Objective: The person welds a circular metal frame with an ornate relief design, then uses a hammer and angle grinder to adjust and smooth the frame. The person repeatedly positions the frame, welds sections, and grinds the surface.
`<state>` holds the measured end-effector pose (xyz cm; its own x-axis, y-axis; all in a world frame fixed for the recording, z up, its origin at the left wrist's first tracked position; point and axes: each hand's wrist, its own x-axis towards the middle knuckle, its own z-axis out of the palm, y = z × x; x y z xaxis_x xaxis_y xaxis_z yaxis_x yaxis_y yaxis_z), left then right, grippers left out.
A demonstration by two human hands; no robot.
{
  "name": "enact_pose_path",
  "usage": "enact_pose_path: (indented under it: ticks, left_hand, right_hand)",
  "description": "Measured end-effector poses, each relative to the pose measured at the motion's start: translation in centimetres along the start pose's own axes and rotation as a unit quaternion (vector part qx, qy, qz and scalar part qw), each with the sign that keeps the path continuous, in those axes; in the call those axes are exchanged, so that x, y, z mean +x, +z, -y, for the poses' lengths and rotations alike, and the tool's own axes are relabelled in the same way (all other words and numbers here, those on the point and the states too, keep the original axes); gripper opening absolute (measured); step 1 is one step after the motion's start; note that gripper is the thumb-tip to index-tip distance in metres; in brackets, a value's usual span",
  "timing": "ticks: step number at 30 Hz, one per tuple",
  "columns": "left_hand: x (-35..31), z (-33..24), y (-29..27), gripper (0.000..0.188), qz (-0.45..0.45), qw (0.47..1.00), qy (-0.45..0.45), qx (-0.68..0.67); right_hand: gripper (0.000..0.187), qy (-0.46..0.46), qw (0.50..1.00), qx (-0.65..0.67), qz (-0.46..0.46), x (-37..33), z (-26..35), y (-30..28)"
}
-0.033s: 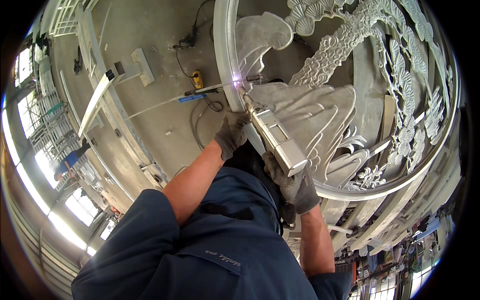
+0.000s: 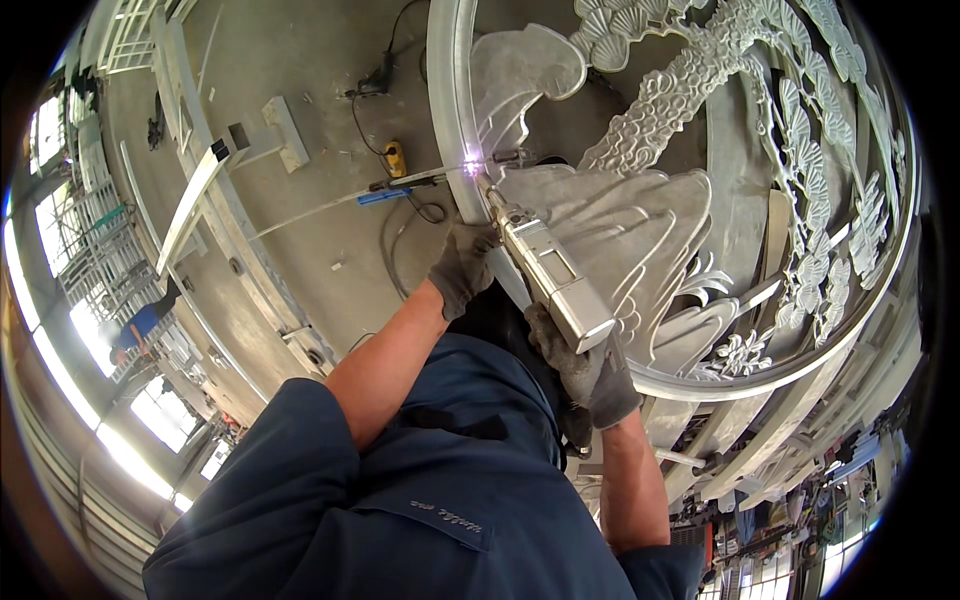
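A silver handheld laser welding gun (image 2: 553, 278) points away from me, its nozzle against the rim of a round metal frame (image 2: 452, 110). A violet-white glow (image 2: 473, 164) burns at the nozzle tip. My right hand (image 2: 580, 365), in a grey glove, is closed around the rear of the gun from below. My left hand (image 2: 463, 268), also gloved, has its fingers curled against the gun's front end, beside the rim; the fingertips are partly hidden. Within the frame lie cast leaf-like metal panels (image 2: 600, 215) and a textured branch (image 2: 655, 110).
On the floor to the left are a yellow tool (image 2: 396, 160), a blue-handled clamp (image 2: 385, 195), a dark cable (image 2: 390, 245) and a black power tool (image 2: 375, 80). A long metal beam (image 2: 225, 190) runs further left. Another person (image 2: 140, 328) is bent over in the distance.
The glow at the nozzle tip is larger and brighter, with more light scattered around it. Both hands and the gun hold the same position.
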<state>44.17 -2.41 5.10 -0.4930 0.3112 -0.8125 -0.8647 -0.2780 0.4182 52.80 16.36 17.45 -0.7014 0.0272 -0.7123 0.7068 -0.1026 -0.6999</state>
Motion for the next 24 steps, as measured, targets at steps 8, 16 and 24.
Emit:
enact_pose_path:
  ticks: [8,16,24]
  left_hand:
    - [1.0,1.2,-1.4,0.025,0.033,0.998,0.021,-0.044]
    - [0.9,1.2,-1.4,0.029,0.078,0.995,0.047,-0.037]
    - [1.1,1.9,-3.3,0.019,0.051,0.934,0.182,0.303]
  right_hand:
    - [0.032,0.005,1.0,0.004,0.01,-0.2,-0.3,-0.2]
    - [0.033,-0.007,1.0,-0.023,0.014,-0.5,-0.3,-0.4]
    - [0.021,-0.032,0.997,-0.067,0.024,-1.2,-0.6,-0.7]
